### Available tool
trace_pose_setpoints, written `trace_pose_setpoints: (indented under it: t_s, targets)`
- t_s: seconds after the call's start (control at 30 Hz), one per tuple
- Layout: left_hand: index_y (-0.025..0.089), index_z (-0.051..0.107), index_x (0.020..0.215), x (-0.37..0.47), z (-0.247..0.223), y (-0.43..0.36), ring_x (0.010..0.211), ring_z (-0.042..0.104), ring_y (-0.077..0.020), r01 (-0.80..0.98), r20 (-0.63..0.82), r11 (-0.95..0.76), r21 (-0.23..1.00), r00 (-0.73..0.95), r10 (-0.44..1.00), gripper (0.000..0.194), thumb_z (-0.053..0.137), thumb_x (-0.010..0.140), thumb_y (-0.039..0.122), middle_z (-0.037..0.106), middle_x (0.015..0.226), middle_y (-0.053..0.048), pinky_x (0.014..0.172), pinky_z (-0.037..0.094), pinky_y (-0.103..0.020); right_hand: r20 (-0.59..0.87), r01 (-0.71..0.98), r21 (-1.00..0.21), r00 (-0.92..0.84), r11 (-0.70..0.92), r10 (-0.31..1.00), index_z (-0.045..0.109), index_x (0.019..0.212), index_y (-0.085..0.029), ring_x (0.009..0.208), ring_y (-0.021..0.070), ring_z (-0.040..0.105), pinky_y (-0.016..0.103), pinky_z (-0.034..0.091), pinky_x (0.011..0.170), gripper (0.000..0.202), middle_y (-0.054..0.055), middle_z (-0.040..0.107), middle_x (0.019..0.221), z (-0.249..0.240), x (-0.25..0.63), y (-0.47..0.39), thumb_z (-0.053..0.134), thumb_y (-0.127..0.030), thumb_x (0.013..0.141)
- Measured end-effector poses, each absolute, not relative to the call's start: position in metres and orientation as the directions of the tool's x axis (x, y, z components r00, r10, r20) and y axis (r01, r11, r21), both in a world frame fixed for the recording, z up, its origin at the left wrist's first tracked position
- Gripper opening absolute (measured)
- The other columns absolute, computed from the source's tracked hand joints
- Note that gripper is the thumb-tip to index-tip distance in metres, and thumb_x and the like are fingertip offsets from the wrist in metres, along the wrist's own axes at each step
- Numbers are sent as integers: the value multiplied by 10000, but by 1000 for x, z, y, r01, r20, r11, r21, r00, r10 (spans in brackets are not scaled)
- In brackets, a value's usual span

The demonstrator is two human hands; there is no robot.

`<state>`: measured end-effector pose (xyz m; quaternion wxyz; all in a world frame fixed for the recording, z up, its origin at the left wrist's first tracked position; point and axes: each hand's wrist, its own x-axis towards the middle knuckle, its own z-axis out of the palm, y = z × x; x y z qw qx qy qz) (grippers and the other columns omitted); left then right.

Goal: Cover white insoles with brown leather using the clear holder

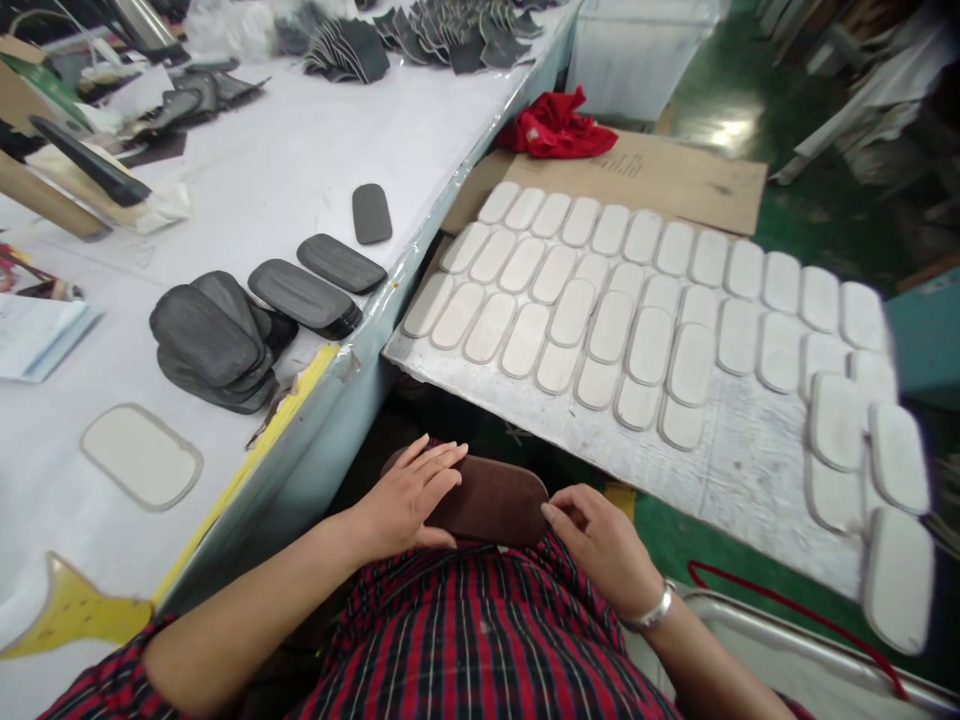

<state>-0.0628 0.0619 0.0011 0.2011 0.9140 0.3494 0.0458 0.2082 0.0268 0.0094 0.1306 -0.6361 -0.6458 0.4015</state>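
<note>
A dark brown oval piece lies across my lap. My left hand rests on its left part with the fingers stretched out. At the piece's right end, my right hand pinches the edge between thumb and finger. On the white table to the left are a pile of dark grey oval pieces, a smaller stack beside it, and a flat dark piece. One pale oval piece lies nearer me.
A board on the right bears rows of pale oval pieces. Behind them are cardboard and a red cloth. A yellow piece lies at the table's near left.
</note>
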Motion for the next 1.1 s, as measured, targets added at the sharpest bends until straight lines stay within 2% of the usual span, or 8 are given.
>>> trace_pose_setpoints:
  t_s: [0.1, 0.27, 0.5, 0.67, 0.8, 0.9, 1.0, 1.1]
  targets:
    - [153, 475, 1028, -59, 0, 63, 1264, 282, -258, 596, -37, -682, 424, 763, 645, 573, 632, 639, 543, 364, 1341, -165, 1063, 145, -480, -434, 684, -683, -97, -257, 896, 549, 820, -208, 565, 126, 530, 251, 404, 538, 206, -9, 599, 684, 6, 206, 23, 484, -403, 801]
    - [160, 472, 1022, -57, -1, 60, 1258, 288, -249, 607, -37, -661, 441, 749, 662, 561, 656, 628, 515, 377, 1333, -148, 1072, 131, -463, -491, 654, -687, -96, -317, 866, 516, 786, -205, 559, 133, 551, 248, 413, 523, 215, -10, 604, 656, -1, 204, 23, 525, -418, 766]
    - [171, 473, 1037, -58, -2, 61, 1250, 300, -249, 608, -40, -637, 473, 737, 674, 557, 671, 617, 479, 385, 1334, -120, 1075, 113, -455, -595, 424, -745, -75, -514, 800, 437, 869, -216, 475, 121, 563, 238, 445, 437, 209, -20, 583, 697, -3, 201, 17, 500, -394, 782]
    - [181, 449, 1122, -52, 1, 63, 1262, 280, -255, 581, -52, -665, 470, 770, 636, 579, 657, 646, 436, 366, 1356, -104, 1067, 94, -485, -483, 424, -803, -50, -419, 874, 425, 1020, -228, 474, 105, 514, 229, 430, 455, 245, -48, 535, 662, -4, 198, 16, 462, -352, 812]
    - [186, 449, 1149, -37, 2, 64, 1254, 300, -251, 551, -31, -685, 477, 790, 613, 617, 671, 633, 441, 366, 1354, -112, 1068, 112, -478, -300, 605, -768, -51, -209, 953, 538, 1047, -221, 634, 131, 533, 271, 445, 634, 252, -4, 555, 732, 0, 197, 21, 437, -298, 830]
    - [189, 459, 1149, -29, 2, 64, 1253, 301, -252, 538, -26, -694, 479, 799, 601, 601, 672, 637, 421, 372, 1350, -111, 1067, 120, -478, -225, 627, -770, -98, -116, 969, 582, 1035, -234, 783, 151, 546, 286, 429, 742, 260, 25, 574, 837, 7, 196, 23, 407, -254, 844]
    - [196, 452, 1171, -28, 2, 64, 1256, 296, -252, 533, -36, -699, 477, 806, 590, 592, 654, 659, 415, 372, 1353, -101, 1066, 117, -486, -253, 594, -787, -63, -167, 965, 600, 957, -221, 757, 145, 556, 266, 435, 700, 223, 23, 591, 823, 10, 195, 21, 414, -264, 841]
    - [219, 423, 1216, -29, 1, 64, 1259, 294, -247, 533, -45, -700, 476, 810, 585, 617, 635, 677, 431, 362, 1362, -88, 1063, 125, -491, -408, 534, -771, 4, -347, 913, 570, 746, -190, 520, 113, 514, 226, 405, 500, 221, -17, 551, 595, 7, 196, 20, 432, -343, 827]
